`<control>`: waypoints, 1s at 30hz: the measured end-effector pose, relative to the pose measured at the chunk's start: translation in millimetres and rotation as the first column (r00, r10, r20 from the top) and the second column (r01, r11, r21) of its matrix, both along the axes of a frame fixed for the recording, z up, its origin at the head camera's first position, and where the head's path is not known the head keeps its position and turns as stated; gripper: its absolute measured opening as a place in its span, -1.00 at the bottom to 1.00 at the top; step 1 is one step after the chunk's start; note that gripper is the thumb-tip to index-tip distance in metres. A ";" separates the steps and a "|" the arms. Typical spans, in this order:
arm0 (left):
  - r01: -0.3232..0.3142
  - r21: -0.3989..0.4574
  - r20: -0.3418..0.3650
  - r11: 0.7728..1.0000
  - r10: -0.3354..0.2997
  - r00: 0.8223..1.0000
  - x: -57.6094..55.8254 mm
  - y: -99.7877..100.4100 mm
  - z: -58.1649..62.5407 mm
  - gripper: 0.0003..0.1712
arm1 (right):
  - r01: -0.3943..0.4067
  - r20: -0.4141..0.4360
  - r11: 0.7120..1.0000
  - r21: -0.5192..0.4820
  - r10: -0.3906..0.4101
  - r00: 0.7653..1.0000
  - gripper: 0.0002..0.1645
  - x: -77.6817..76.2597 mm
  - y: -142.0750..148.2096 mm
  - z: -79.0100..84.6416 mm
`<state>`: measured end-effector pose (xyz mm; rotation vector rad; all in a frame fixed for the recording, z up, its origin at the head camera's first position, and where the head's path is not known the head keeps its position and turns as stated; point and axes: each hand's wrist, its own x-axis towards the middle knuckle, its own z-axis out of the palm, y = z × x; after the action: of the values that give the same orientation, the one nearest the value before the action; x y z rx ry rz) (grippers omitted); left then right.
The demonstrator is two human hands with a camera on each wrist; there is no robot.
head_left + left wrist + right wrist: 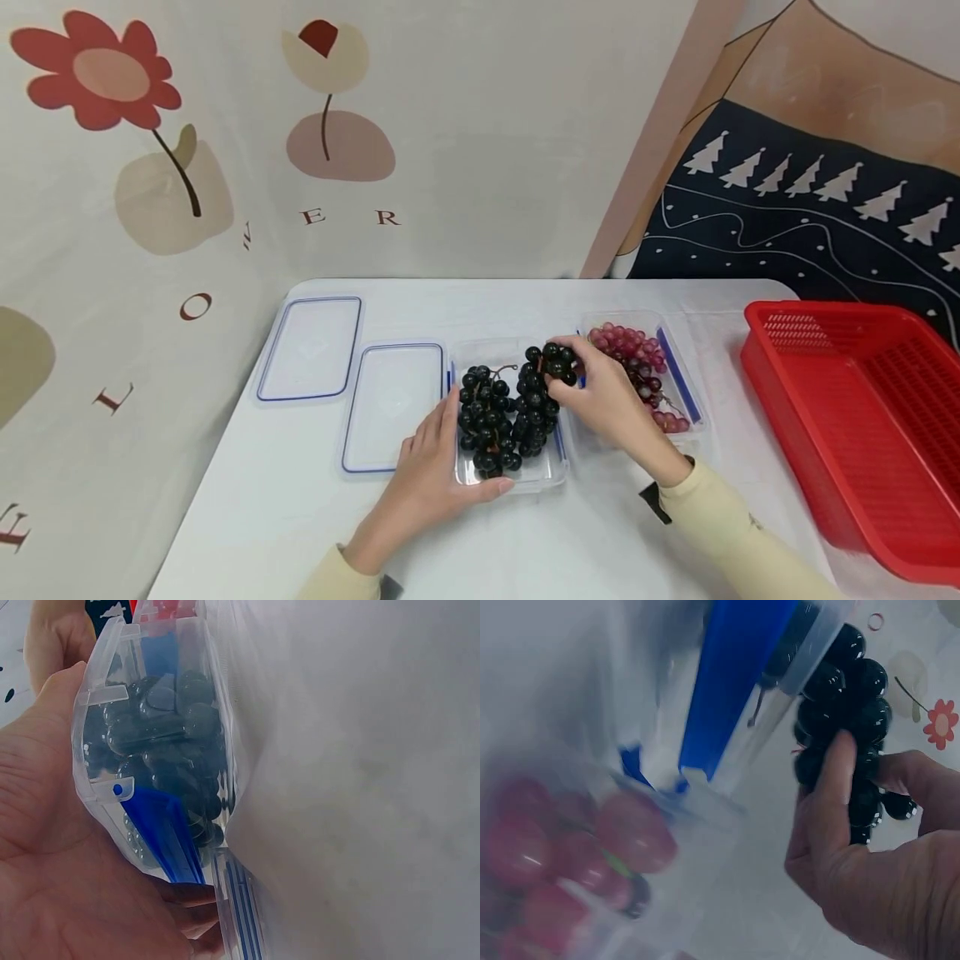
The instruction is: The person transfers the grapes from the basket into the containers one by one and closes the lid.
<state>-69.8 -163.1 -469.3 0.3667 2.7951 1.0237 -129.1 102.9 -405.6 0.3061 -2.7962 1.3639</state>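
While fingers (pixel 835 791) of the right hand (pixel 606 396) are pinching black grapes (pixel 534 417) at the head view's lower centre, the left hand (pixel 433 473) is resting straight fingers against a clear box (pixel 542 478); red grapes (pixel 626 341) are lying farther right.

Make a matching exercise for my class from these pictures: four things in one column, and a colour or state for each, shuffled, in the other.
Things
1. Left hand
2. Basket
3. Lids
4. Right hand

Colours and states
A. Clear with blue edging
B. Gripping black grapes
C. Thumb and fingers against a box
D. Red all over

Pairs: 1-C, 2-D, 3-A, 4-B
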 end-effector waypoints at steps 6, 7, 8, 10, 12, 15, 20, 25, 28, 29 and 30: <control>-0.005 -0.009 -0.012 1.000 0.005 1.000 0.8 0.6 -1.8 0.69 | -0.060 -0.021 0.987 0.150 0.064 0.998 -0.31 -21.1 -14.6 1.3; -0.003 -0.010 -0.015 1.000 0.003 1.000 0.7 0.8 -2.1 0.69 | -0.064 -0.021 0.984 0.166 0.069 0.997 -0.32 -23.3 -16.3 0.8; -0.001 -0.011 -0.018 1.000 0.001 1.000 0.6 0.9 -2.2 0.68 | -0.066 -0.016 0.982 0.178 0.070 0.997 -0.32 -25.0 -18.0 0.6; 0.002 -0.011 -0.022 1.000 -0.002 1.000 0.6 1.0 -2.4 0.68 | -0.074 -0.016 0.975 0.210 0.079 0.997 -0.33 -28.8 -21.5 -0.3; 0.001 -0.011 -0.024 1.000 -0.001 1.000 0.4 0.7 -2.5 0.68 | -0.092 -0.022 0.964 0.250 0.100 0.995 -0.35 -32.8 -25.3 -1.7; -0.001 -0.009 -0.023 1.000 0.000 1.000 1.0 0.0 -2.6 0.68 | -0.116 -0.030 0.945 0.305 0.131 0.991 -0.36 -38.1 -30.6 -4.5; -0.001 -0.007 -0.020 1.000 0.001 1.000 1.1 0.5 -1.7 0.68 | -0.143 -0.093 0.917 0.372 0.190 0.977 -0.38 -39.8 -34.0 -8.5; -0.005 -0.018 -0.021 1.000 0.005 1.000 0.9 0.8 -0.6 0.68 | -0.082 -0.295 0.900 0.429 0.225 0.929 -0.39 -36.7 -34.2 -17.5; -0.006 -0.018 -0.014 1.000 0.006 1.000 0.5 0.7 -0.5 0.68 | -0.023 -0.335 0.926 0.377 0.159 0.929 -0.44 -34.8 -34.8 -22.3; -0.006 -0.016 -0.014 1.000 0.006 1.000 0.4 0.7 -0.4 0.68 | -0.016 -0.331 0.934 0.357 0.143 0.933 -0.49 -34.3 -35.4 -23.8; -0.006 -0.014 -0.012 1.000 0.006 1.000 0.3 0.6 -0.4 0.68 | -0.012 -0.323 0.941 0.339 0.128 0.938 -0.54 -33.3 -36.0 -24.5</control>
<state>-69.5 -162.5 -469.7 0.3645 2.8146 1.0059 -162.4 66.9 -430.2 0.5920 -2.7201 0.7438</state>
